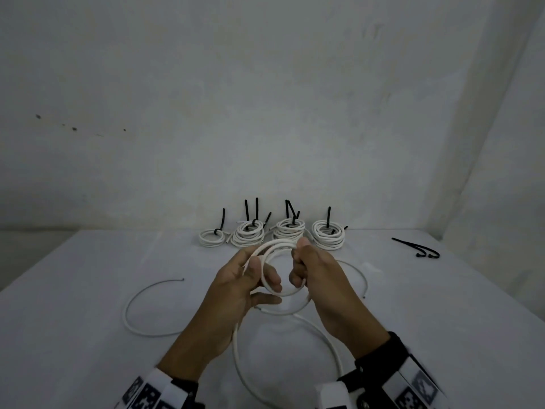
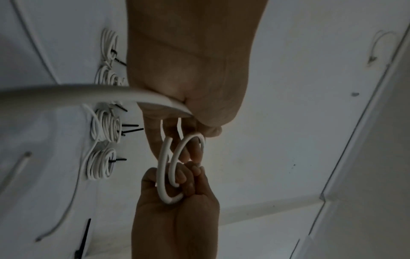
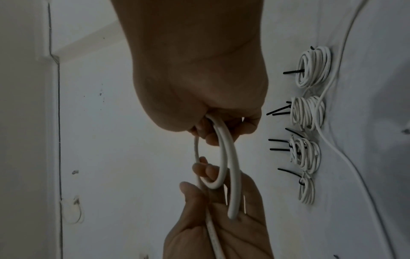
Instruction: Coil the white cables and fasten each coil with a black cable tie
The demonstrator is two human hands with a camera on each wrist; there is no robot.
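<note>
Both my hands grasp one white cable [image 1: 275,262], wound into a couple of small loops above the white table [image 1: 88,335]. My left hand [image 1: 236,286] pinches the left side of the loops, thumb on top and fingers curled through and under them; the left wrist view shows the loops [image 2: 175,164] running from those fingers into the other hand. My right hand [image 1: 317,276] is clenched round the right side of the loops, its fingers [image 3: 208,135] wrapped over the strands where they bunch together. From the loops the cable's loose tail [image 1: 295,329] drops toward me and sweeps in a wide bend over the table between my forearms.

Left of the held loops, a loose white cable [image 1: 138,302] lies on the table in an open curve. Right of them, partly hidden behind my right hand, a thinner arc of white cable [image 1: 358,273] lies on the table; I cannot tell whether it belongs to the cable I hold.

Beyond the held loops, four finished coils [image 1: 272,233] stand in a row against the wall [image 1: 265,113], each bound with a black cable tie [image 1: 256,214] whose end sticks upward. Far right of the loops, well apart from the row, spare black cable ties [image 1: 417,248] lie on the table.
</note>
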